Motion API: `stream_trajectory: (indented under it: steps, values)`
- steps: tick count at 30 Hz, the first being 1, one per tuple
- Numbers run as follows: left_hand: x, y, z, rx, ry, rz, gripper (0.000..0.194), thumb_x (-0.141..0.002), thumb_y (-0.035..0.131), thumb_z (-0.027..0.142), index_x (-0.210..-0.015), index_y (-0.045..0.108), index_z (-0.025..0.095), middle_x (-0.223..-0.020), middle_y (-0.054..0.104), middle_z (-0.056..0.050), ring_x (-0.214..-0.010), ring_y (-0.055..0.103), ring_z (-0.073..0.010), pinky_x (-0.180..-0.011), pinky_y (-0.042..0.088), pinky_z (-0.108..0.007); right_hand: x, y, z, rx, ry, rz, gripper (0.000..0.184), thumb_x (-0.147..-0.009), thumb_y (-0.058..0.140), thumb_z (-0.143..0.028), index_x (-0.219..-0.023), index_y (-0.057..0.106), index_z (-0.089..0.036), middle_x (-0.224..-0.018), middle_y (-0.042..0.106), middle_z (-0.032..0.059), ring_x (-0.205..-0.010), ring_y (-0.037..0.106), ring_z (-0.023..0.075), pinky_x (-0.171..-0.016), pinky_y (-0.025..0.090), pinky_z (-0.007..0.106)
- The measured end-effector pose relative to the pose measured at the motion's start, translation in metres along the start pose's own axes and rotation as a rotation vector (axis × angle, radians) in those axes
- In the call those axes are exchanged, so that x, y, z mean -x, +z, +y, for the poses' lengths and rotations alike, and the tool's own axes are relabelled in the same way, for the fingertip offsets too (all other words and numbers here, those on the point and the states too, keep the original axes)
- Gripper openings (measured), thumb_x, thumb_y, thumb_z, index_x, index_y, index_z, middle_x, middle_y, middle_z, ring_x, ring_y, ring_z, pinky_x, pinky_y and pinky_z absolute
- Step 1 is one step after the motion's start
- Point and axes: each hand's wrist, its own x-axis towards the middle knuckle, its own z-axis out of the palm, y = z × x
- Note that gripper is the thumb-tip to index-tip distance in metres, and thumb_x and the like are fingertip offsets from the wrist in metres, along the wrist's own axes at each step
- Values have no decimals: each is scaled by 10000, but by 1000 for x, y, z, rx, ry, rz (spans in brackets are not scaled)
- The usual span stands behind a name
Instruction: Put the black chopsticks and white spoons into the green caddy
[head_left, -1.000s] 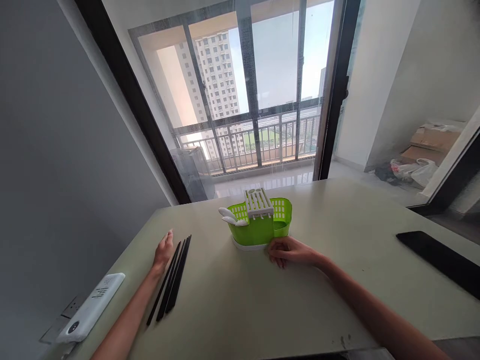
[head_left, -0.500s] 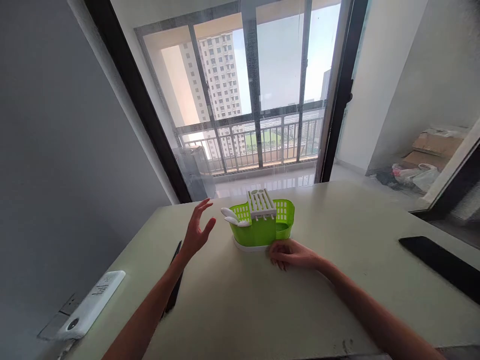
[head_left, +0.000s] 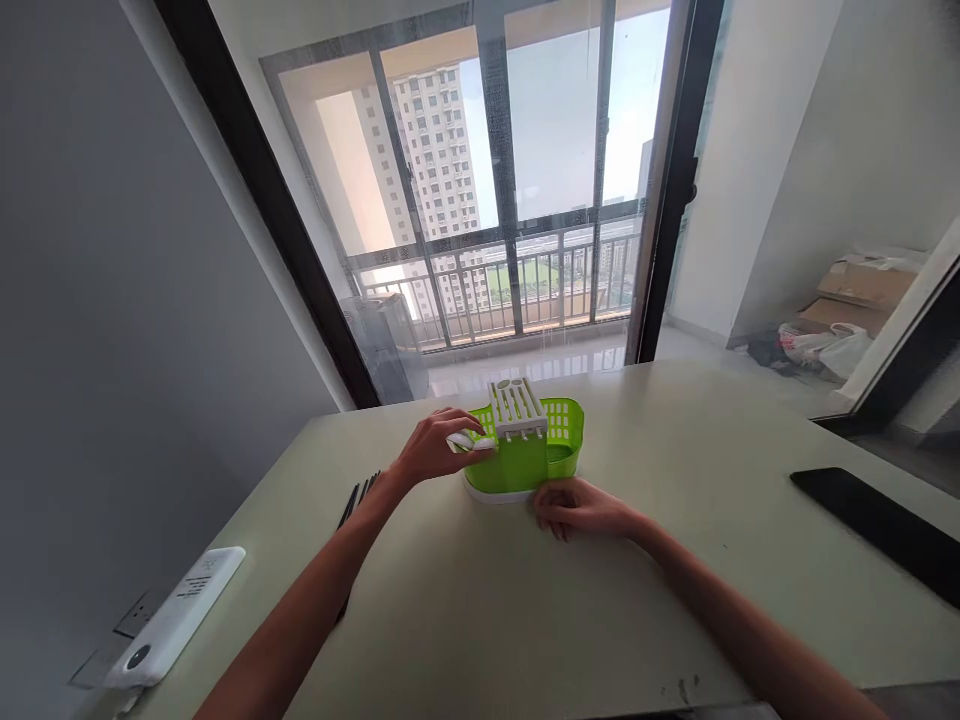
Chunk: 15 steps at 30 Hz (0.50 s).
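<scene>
A bright green cutlery basket [head_left: 523, 462] with a white base stands on the table. A white slotted rack [head_left: 517, 405] sits over its middle. White spoons [head_left: 484, 444] stick out of its left compartment, bowls up. My left hand [head_left: 433, 446] is at these spoons, fingers over them and thumb below, closed around their bowls. My right hand [head_left: 579, 507] rests on the table against the basket's front right base, its fingers loosely curled, with nothing visible in them. Black chopsticks [head_left: 366, 487] lie to the left, partly hidden under my left forearm.
A white power strip [head_left: 180, 610] lies along the table's left edge by the wall. A flat black object [head_left: 874, 525] lies at the right of the pale table [head_left: 697, 440]. Beyond the far edge is a glass door onto a balcony; cardboard boxes [head_left: 862, 285] and bags stand at back right.
My left hand has moved from beside the chopsticks, rightward over them, to the spoons, and its fingers have closed around them. My right hand and the basket have stayed in place.
</scene>
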Motion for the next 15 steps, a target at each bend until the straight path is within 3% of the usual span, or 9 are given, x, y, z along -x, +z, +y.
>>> stream_trajectory:
  steps: [6, 15]
  values:
    - [-5, 2, -2, 21, 61, -15, 291, -885, 713, 485, -982, 798, 224, -1027, 785, -97, -913, 724, -229, -859, 560, -362, -1, 1, 1, 7, 6, 2, 443, -848, 702, -609, -889, 620, -175, -753, 676, 9, -597, 619, 128, -554, 499, 261]
    - [-14, -4, 1, -37, 82, -73, 307, -890, 688, 491, -944, 813, 216, -937, 808, -58, -686, 738, -157, -609, 506, -230, 1, 0, -2, -7, 7, 0, 447, -856, 702, -600, -907, 613, -165, -768, 680, 17, -604, 625, 125, -555, 502, 254]
